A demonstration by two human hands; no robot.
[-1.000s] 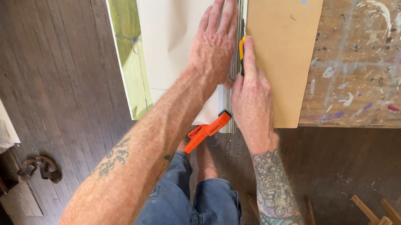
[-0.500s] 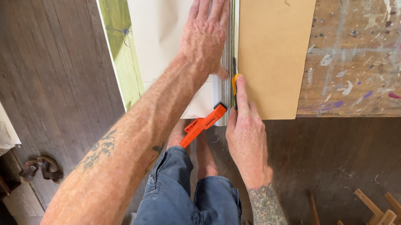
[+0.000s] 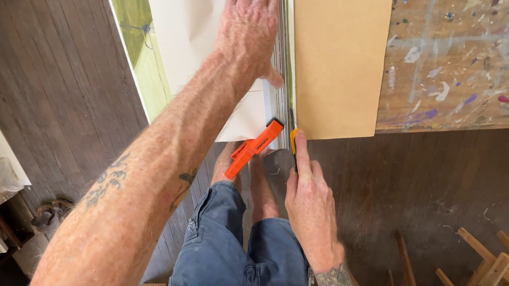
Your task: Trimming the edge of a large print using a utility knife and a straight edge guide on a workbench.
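1. Pressing flat, the left hand (image 3: pixel 249 26) lies palm down with fingers spread on a white sheet (image 3: pixel 185 22), its thumb touching a metal straightedge (image 3: pixel 281 70); it grips nothing.
2. The right hand (image 3: pixel 308 199) is curled around a yellow-tipped knife (image 3: pixel 293 142), forefinger stretched along it, at the near edge of the paint-spattered table (image 3: pixel 471 58).
3. The knife tip sits just beside the straightedge, at the near left corner of a tan board (image 3: pixel 339 57).
4. An orange clamp (image 3: pixel 254 149) hangs over the table's near edge, touching the straightedge's end.
5. A green picture strip (image 3: pixel 134 29) shows at the sheet's left side.
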